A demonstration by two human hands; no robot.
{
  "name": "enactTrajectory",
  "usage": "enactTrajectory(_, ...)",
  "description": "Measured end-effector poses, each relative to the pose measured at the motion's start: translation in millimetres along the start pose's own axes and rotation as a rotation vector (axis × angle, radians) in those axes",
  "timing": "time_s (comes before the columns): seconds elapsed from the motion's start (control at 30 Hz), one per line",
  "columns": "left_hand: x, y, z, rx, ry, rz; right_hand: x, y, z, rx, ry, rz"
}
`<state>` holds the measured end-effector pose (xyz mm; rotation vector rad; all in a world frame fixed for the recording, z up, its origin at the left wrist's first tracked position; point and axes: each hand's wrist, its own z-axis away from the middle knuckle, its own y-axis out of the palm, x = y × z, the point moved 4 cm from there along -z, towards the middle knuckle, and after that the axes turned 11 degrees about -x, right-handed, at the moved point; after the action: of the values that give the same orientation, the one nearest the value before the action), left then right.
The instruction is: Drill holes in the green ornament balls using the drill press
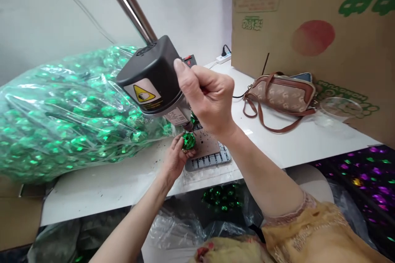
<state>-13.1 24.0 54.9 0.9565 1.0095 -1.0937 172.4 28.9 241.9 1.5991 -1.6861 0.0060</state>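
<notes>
My left hand (176, 157) grips a small shiny green ball (189, 140) and holds it on the metal base plate (210, 154), directly under the tip of a small bench drill. My right hand (208, 99) is closed in a fist around something red beside the drill's black motor head (151, 74), most likely its lever; the lever itself is hidden by my fingers. The drill's tip touches the top of the ball.
A big clear bag (61, 111) full of green balls lies at the left on the white table (123, 181). A brown handbag (280, 95) and a clear plastic lid sit right, against a cardboard box (311, 28). More green and purple balls lie in bags below.
</notes>
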Motion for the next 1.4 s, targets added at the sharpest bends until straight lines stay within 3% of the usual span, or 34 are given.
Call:
enactTrajectory(0.17, 1, 0.9, -3, 0.014, 0.059, -0.043, 0, 0, 0, -0.014, -0.013, 0.031)
enactTrajectory(0.33, -3, -4.6, -5, -0.038, 0.239, -0.19, 3, 0, -1, -0.038, -0.045, 0.0)
enactTrajectory(0.57, -4, -3.3, -14, -0.002, 0.383, -0.326, 4, 0, -1, -0.041, -0.041, 0.007)
enactTrajectory(1.0, -1, 0.0, -19, -0.009, 0.46, -0.54, 3, 0, -1, -0.022, -0.019, 0.045)
enactTrajectory(1.3, 10, 14.3, -9, -0.093, 0.551, -0.56, 3, 0, 0, -0.023, -0.057, 0.068)
enactTrajectory(1.4, 16, 19.8, -7, -0.072, 0.589, -0.512, 4, -1, 0, -0.017, -0.048, 0.071)
